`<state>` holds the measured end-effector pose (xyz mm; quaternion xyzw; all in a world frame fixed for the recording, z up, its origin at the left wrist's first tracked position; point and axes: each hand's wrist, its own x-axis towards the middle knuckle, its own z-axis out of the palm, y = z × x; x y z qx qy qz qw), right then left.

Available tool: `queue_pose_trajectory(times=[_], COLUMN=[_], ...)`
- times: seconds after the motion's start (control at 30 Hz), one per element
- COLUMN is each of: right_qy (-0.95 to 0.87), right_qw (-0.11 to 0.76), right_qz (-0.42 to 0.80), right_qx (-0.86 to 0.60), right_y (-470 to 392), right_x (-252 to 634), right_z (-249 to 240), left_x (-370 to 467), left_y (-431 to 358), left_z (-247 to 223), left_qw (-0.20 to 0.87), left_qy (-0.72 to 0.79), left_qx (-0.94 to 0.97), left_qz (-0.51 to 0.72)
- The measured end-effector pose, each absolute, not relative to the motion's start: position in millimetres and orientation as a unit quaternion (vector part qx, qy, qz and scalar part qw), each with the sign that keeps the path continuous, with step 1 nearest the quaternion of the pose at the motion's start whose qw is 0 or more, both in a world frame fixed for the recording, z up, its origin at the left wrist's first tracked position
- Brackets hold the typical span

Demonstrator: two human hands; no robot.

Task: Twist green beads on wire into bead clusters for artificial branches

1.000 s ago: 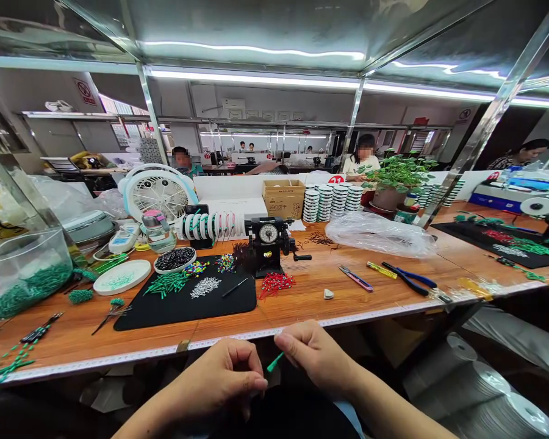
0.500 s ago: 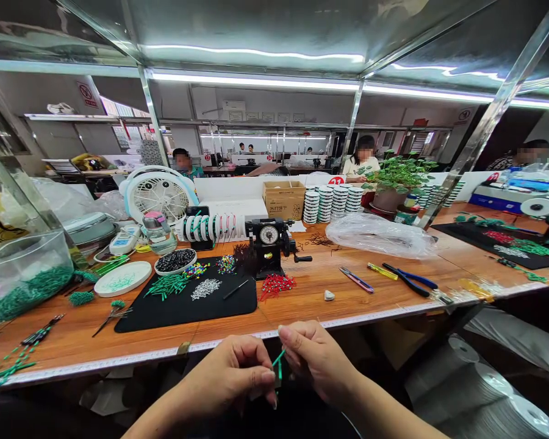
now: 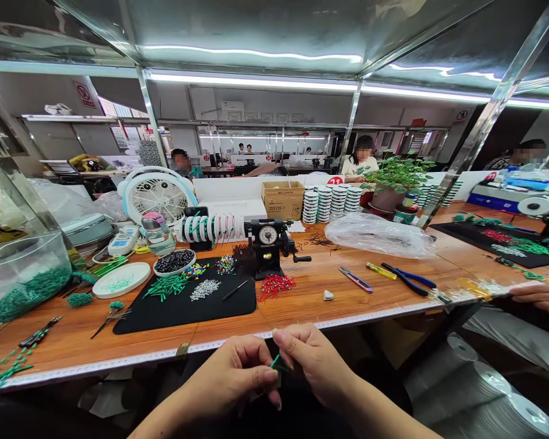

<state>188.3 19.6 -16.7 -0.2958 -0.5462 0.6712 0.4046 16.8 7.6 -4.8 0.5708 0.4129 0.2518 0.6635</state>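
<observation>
Just in front of the table's edge, my left hand [image 3: 240, 369] is closed, thumb against fingers, on a thin green strand [image 3: 275, 361]. The strand spans the small gap between my hands. My right hand [image 3: 315, 356] pinches its other part between thumb and forefinger. The ends of the strand are hidden by my fingers. On the table beyond lies a black mat [image 3: 187, 308] with green tubes [image 3: 165, 286], small silvery pieces [image 3: 205, 289] and a thin dark rod [image 3: 235, 290]. Beside the mat is a heap of red strands [image 3: 276, 285].
A black hand-cranked counter machine [image 3: 269, 247] stands behind the mat, next to a rack of wound spools [image 3: 215, 228]. To the right lie a cutter knife [image 3: 354, 278], a white lump [image 3: 328, 295] and pliers [image 3: 407, 280]. A co-worker's hand [image 3: 542, 296] is at the right edge.
My right hand has shifted slightly left, closer to my left hand. Less of the green strand shows, and its angle differs. A co-worker's hand has come into view at the right.
</observation>
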Motion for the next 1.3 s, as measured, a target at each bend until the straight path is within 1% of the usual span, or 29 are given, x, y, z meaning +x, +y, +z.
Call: queue_pose_trajectory(times=[0.2,0.37,0.47,0.53,0.67,0.73,0.87,1.03,1.17,1.23,1.3], right_qy=[-0.462,-0.45,-0.46,-0.499,-0.571,-0.559,-0.499,-0.507,-0.554,-0.558,-0.544], right_qw=[0.431,0.43,0.429,0.421,0.403,0.409,0.431,0.417,0.395,0.383,0.388], right_qz=[0.731,0.741,0.728,0.696,0.646,0.653,0.691,0.697,0.665,0.666,0.68], right_qx=[-0.259,-0.252,-0.274,-0.298,-0.307,-0.308,-0.297,-0.289,-0.308,-0.314,-0.303], right_y=[18,19,20,21,20,19,18,20,21,20,19], right_x=[192,193,192,190,186,186,190,191,187,185,185], right_z=[-17,-16,-17,-17,-17,-17,-16,-13,-15,-17,-18], left_x=[12,9,12,15,20,20,15,14,21,24,24], left_y=[9,12,13,13,12,11,11,13,12,11,10], left_z=[-8,-11,-7,-3,-3,-5,-11,-12,-11,-10,-9], left_qw=[0.647,0.634,0.632,0.655,0.68,0.68,0.674,0.666,0.689,0.688,0.697], left_qy=[0.436,0.44,0.429,0.408,0.38,0.384,0.41,0.429,0.382,0.379,0.371], left_qx=[0.583,0.601,0.616,0.605,0.575,0.568,0.567,0.571,0.562,0.555,0.547], left_qz=[0.226,0.208,0.191,0.198,0.251,0.26,0.235,0.214,0.255,0.272,0.28])
